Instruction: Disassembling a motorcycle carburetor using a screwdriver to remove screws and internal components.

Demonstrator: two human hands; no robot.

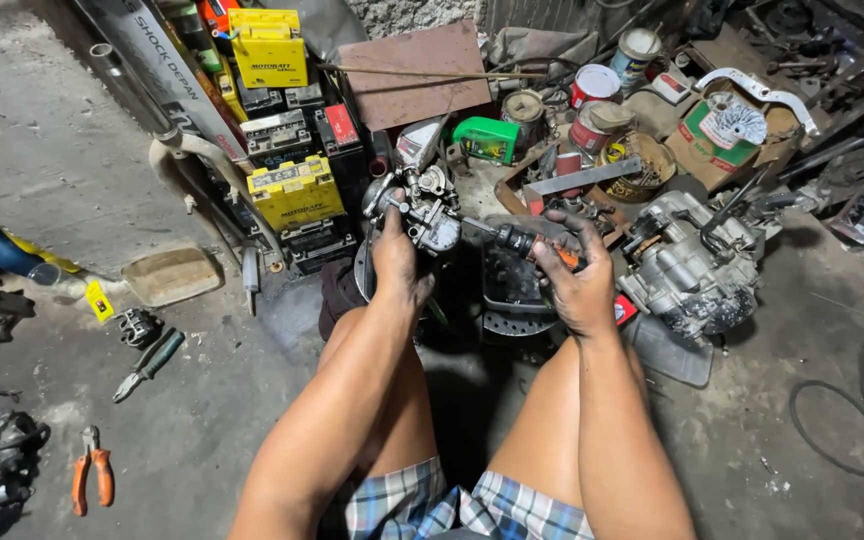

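The left hand [399, 262] is gripping a carburetor [422, 208]. The right hand [574, 278] is clasping a screwdriver [520, 241], its tip pressing against the carburetor, left of the engine [690, 265].

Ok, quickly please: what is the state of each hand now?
Left hand: closed, holding the metal carburetor.
Right hand: closed, holding the screwdriver.

Stained grey concrete floor [52, 150], rough stone wall [412, 12] — dim light

Floor clutter: orange-handled pliers [91, 478], green-handled pliers [149, 365], stacked yellow and black batteries [294, 190], grey engine block [690, 268], paint cans [593, 86].
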